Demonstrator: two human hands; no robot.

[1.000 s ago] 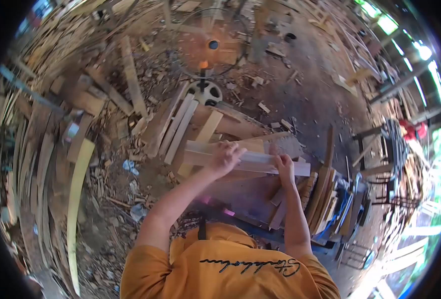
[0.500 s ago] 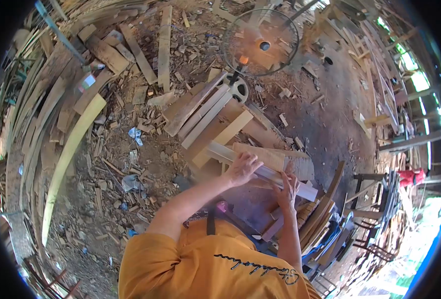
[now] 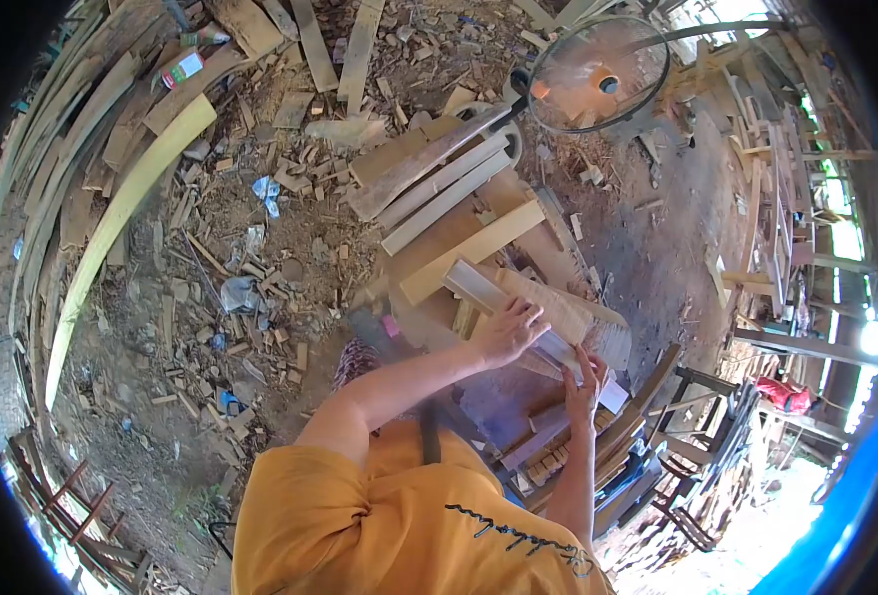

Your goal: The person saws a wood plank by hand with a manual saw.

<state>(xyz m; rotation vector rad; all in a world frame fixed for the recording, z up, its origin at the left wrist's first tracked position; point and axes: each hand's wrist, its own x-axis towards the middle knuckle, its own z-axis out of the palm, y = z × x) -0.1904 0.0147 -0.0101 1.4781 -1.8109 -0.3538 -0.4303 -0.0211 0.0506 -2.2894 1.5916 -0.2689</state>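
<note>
A pale, straight piece of wood slants across the work surface in front of me, its far right end reaching past my fingers. My left hand is closed over it near the middle, with the thumb side hidden from view. Closer to the right end, my right hand grips the same piece, fingers pointing up along its edge. Beneath and behind it lies a wider brown board. A light wooden strip lies to the upper left of the held piece.
Several boards lie side by side beyond my hands. A round fan stands past them. Scrap wood and chips cover the ground at left, beside a long pale curved plank. Stacked wood and dark chair frames are at right.
My view has shifted, so the fan and boards appear farther right and the ground scene higher. Both hands stay on the piece of wood, which looks slightly more tilted.
</note>
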